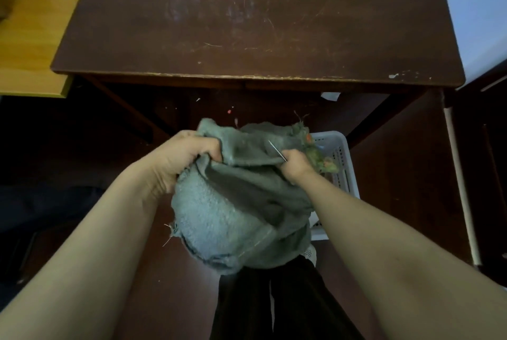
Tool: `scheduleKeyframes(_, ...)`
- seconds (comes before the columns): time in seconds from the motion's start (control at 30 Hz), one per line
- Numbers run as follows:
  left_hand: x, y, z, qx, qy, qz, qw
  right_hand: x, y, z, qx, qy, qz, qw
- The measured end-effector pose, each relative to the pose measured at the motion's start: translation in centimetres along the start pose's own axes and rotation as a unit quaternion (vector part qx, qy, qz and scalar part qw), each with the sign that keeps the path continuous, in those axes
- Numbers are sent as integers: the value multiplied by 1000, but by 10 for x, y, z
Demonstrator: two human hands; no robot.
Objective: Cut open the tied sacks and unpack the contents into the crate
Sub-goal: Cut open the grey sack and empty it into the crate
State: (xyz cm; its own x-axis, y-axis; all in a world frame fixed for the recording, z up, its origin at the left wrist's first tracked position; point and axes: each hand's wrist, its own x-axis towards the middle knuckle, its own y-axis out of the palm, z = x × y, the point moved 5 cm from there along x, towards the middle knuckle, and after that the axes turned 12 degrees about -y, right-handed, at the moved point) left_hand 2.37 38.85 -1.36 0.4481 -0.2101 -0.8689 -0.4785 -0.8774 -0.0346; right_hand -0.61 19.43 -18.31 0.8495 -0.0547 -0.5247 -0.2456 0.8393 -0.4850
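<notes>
Sack (219,213) looks cut open; left hand (186,158) and right hand (297,165) (plus thin blade (276,150)) grip it over the crate (333,137), contents (321,160) poking out, emptying not yet done.

Fuzzy grey-green cloth sack (233,202), perforated white plastic crate (340,158), scratched matt wooden table (247,24).

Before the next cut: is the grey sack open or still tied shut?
Open, it seems: green and orange contents show at the frayed end of the grey sack, above the white crate. No tie visible.
</notes>
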Motion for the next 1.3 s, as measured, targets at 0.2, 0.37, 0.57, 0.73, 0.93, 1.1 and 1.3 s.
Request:
scheduleKeyframes(0.2,3,-34,-2,-86,17,-171,981,-13,-40,30,213,18,-238,947)
scheduleKeyframes(0.37,4,-41,19,-44,-31,-212,976,-25,-42,75,375,-50,-223,898)
scheduleKeyframes(0.57,-8,-42,18,-59,36,-315,947,-38,-57,53,270,-21,-200,942)
scheduleKeyframes(0.73,-43,-59,-14,-237,151,-315,907,-50,-44,59,355,-20,-162,920)
scheduleKeyframes(0.93,-39,-26,-37,-194,191,-309,911,-46,-60,76,299,-65,-195,932)
scheduleKeyframes(1.1,-35,-24,-44,-225,213,-294,904,-48,-66,53,238,-29,-160,958)
scheduleKeyframes(1.3,-34,-15,-46,-351,192,-219,890,-39,-59,68,321,-79,-124,936)
